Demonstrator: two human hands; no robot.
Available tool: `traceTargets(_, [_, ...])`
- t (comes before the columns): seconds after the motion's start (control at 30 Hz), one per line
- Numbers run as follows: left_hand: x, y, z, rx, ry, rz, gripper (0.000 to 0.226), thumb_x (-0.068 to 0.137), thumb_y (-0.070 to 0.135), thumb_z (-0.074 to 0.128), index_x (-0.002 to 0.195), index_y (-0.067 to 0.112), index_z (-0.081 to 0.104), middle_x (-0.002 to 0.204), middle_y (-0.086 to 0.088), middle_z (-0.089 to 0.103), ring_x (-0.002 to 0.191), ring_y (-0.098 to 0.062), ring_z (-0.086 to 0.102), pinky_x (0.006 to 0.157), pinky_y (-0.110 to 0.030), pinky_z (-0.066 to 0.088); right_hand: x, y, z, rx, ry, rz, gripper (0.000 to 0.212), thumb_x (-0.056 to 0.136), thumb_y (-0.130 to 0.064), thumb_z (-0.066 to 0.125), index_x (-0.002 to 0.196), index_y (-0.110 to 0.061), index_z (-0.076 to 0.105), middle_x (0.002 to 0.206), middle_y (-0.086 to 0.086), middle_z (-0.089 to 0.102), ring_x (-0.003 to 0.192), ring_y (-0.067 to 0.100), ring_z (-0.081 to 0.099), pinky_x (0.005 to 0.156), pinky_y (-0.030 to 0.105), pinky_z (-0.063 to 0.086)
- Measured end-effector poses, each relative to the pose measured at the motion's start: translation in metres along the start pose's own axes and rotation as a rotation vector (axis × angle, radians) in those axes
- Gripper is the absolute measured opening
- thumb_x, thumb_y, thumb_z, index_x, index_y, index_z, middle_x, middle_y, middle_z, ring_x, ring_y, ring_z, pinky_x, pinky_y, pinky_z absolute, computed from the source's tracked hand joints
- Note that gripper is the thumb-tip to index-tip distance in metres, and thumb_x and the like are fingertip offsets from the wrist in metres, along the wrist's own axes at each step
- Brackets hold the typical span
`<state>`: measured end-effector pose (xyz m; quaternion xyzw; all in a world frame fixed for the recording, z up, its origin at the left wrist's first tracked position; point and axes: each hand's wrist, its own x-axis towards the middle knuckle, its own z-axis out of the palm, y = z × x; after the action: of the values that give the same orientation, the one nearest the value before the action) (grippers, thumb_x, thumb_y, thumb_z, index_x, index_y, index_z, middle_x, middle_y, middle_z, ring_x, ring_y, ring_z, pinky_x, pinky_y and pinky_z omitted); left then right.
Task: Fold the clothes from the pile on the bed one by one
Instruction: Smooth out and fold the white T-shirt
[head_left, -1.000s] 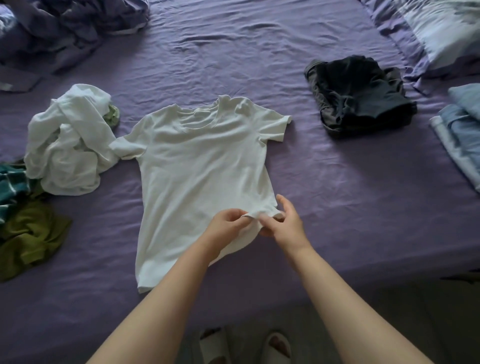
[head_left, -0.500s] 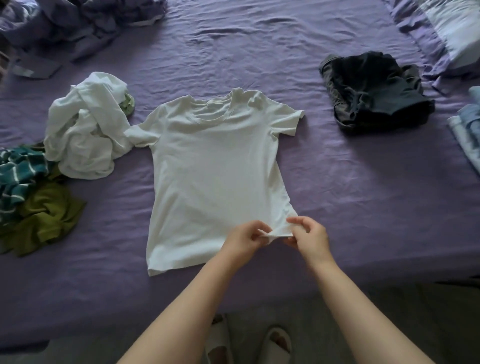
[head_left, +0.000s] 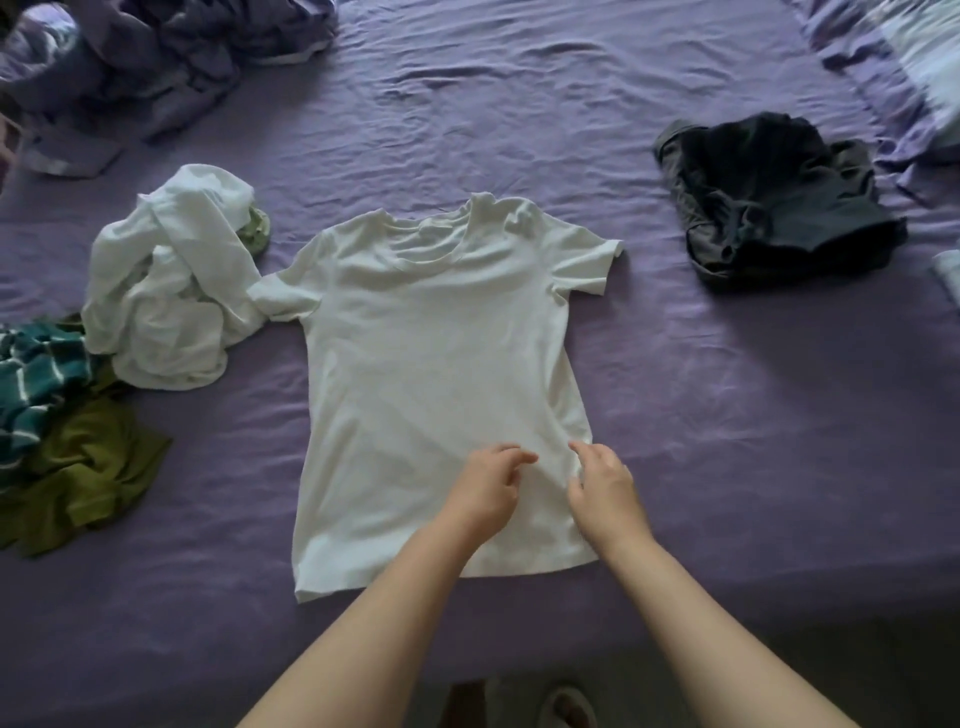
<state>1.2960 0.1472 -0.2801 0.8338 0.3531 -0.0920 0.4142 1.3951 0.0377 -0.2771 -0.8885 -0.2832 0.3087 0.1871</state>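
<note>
A white T-shirt (head_left: 431, 364) lies spread flat, front up, on the purple bed sheet (head_left: 727, 441), collar away from me. My left hand (head_left: 488, 486) and my right hand (head_left: 602, 486) hover side by side over the shirt's lower right part, fingers loosely bent and pointing forward, holding nothing. The hem lies flat near the bed's front edge. To the left sits the unfolded pile: a crumpled white garment (head_left: 166, 280), a teal striped piece (head_left: 36, 384) and an olive green piece (head_left: 78, 473).
A folded dark stack (head_left: 774, 202) rests at the right. A rumpled purple blanket (head_left: 156, 57) fills the far left corner, pillows (head_left: 930, 57) the far right. The bed's front edge runs below the shirt; slippers (head_left: 566, 706) show on the floor.
Both hands let go of the shirt's lower right hem corner, which now lies flat, and moved forward over the shirt. The camera view shifted slightly.
</note>
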Motion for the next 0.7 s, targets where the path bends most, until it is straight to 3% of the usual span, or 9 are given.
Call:
traceTargets(0.13, [0.042, 0.001, -0.021, 0.328, -0.065, 0.014, 0.049, 0.098, 0.012, 0.036, 0.144, 0.028, 0.037, 0.157, -0.003, 0.021, 0.145, -0.023, 0.015, 0.116, -0.036, 0.017, 0.040, -0.016, -0.004, 0.017, 0.056, 0.025, 0.052, 0.093, -0.011, 0.046, 0.144, -0.015, 0.035, 0.136, 0.013, 0.043, 0.118, 0.033, 0.043, 0.099, 0.038, 0.035])
traceTargets(0.3, [0.104, 0.010, -0.049, 0.520, -0.131, 0.050, 0.050, 0.103, 0.032, 0.029, 0.151, 0.033, 0.015, 0.161, 0.003, -0.002, 0.147, -0.022, -0.007, 0.117, -0.049, 0.000, 0.106, -0.035, -0.006, 0.046, 0.160, -0.041, 0.050, 0.087, -0.004, 0.054, 0.135, -0.014, 0.049, 0.130, 0.015, 0.050, 0.114, 0.036, 0.049, 0.098, 0.038, 0.035])
traceTargets(0.4, [0.138, 0.010, -0.064, 0.603, -0.157, 0.098, 0.056, 0.101, 0.046, 0.025, 0.152, 0.033, 0.004, 0.160, 0.003, -0.009, 0.147, -0.023, -0.012, 0.116, -0.051, -0.005, 0.132, -0.036, -0.011, 0.065, 0.272, -0.041, 0.036, 0.078, 0.007, 0.048, 0.108, -0.003, 0.067, 0.101, 0.020, 0.064, 0.090, 0.042, 0.058, 0.082, 0.045, 0.047])
traceTargets(0.47, [0.160, 0.006, -0.074, 0.667, -0.157, 0.116, 0.059, 0.100, 0.050, 0.023, 0.151, 0.033, -0.002, 0.160, 0.003, -0.013, 0.146, -0.024, -0.016, 0.116, -0.053, -0.007, 0.137, -0.027, -0.021, 0.055, 0.324, 0.082, 0.043, 0.069, 0.003, 0.041, 0.101, 0.001, 0.068, 0.090, 0.022, 0.065, 0.080, 0.044, 0.058, 0.073, 0.044, 0.049])
traceTargets(0.6, [0.197, 0.009, -0.085, 0.717, -0.151, 0.155, 0.065, 0.098, 0.055, 0.024, 0.151, 0.033, -0.008, 0.159, 0.001, -0.017, 0.145, -0.026, -0.019, 0.114, -0.057, -0.009, 0.144, -0.031, -0.031, -0.002, 0.337, 0.080, 0.050, 0.068, -0.007, 0.047, 0.115, 0.001, 0.062, 0.100, 0.020, 0.063, 0.086, 0.041, 0.059, 0.076, 0.043, 0.050])
traceTargets(0.7, [0.218, 0.013, -0.089, 0.726, -0.137, 0.208, 0.066, 0.097, 0.058, 0.020, 0.150, 0.034, -0.009, 0.159, -0.001, -0.017, 0.145, -0.026, -0.019, 0.113, -0.058, -0.010, 0.175, -0.049, -0.040, 0.192, 0.369, 0.096, 0.051, 0.084, -0.009, 0.053, 0.134, -0.001, 0.045, 0.122, 0.021, 0.057, 0.106, 0.038, 0.056, 0.091, 0.042, 0.044])
